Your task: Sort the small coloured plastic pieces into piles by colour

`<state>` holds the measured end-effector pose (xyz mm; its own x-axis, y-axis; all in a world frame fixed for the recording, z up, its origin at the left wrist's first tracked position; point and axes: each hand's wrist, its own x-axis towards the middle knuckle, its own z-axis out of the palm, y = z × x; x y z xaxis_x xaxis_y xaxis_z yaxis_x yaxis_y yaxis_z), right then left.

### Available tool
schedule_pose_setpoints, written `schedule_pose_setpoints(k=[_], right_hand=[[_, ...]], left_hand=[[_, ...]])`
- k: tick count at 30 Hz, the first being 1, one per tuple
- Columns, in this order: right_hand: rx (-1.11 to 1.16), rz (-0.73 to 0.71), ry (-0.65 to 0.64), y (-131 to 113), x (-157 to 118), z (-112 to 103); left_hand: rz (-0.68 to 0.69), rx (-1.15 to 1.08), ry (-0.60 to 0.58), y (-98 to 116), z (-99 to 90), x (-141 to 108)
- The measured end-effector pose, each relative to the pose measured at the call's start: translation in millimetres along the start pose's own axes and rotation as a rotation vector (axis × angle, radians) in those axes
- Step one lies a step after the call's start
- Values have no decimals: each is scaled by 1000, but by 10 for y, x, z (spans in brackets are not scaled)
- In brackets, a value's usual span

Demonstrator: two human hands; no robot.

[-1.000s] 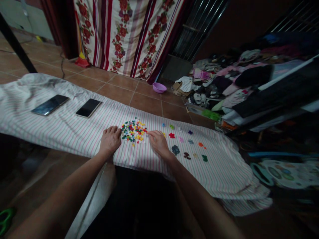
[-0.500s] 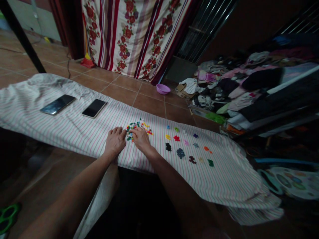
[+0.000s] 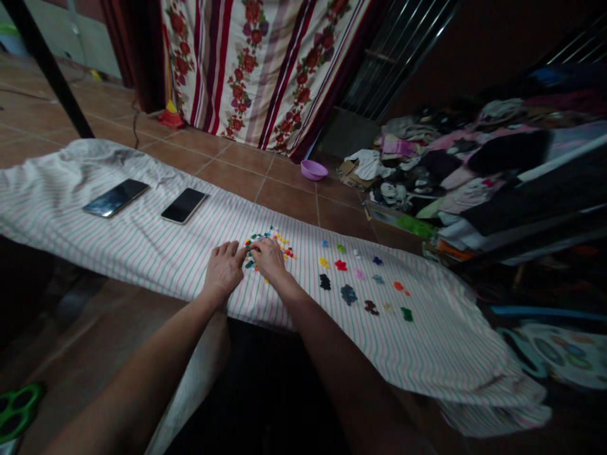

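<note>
On a striped cloth lies a mixed pile of small coloured pieces. My left hand rests palm down at the pile's left edge, fingers bent, tips near the pieces. My right hand is over the pile with its fingers drawn together at the pieces; whatever they hold is too small to make out. To the right, small groups sorted by colour are laid out in rows, among them a red group, a black group, a dark grey group and a green group.
Two phones, one farther left and one nearer the pile, lie on the cloth. A purple bowl stands on the tiled floor beyond. Heaped clothes are at the right, and a flowered curtain hangs behind.
The whole view has shifted slightly. My right hand's fingers have drawn in closer together over the pile, nearer my left hand. My left hand stays at the pile's left edge.
</note>
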<state>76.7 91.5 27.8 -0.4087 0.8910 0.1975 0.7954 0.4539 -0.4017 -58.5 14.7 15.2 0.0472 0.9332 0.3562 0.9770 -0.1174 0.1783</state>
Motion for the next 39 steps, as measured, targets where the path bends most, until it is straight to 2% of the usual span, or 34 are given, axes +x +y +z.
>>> schedule_pose_setpoints(k=[9, 16, 24, 32, 39], right_hand=[[-11, -20, -11, -8, 70, 8], [103, -5, 129, 125, 10, 33], [195, 89, 194, 336, -180, -65], [199, 71, 219, 501, -364, -204], [178, 101, 204, 561, -523, -310]], left_hand=[[-6, -21, -14, -10, 11, 8], [-15, -14, -30, 3, -9, 11], [-27, -34, -21, -4, 38, 15], [-34, -40, 18, -13, 65, 8], [-21, -25, -7, -4, 17, 9]])
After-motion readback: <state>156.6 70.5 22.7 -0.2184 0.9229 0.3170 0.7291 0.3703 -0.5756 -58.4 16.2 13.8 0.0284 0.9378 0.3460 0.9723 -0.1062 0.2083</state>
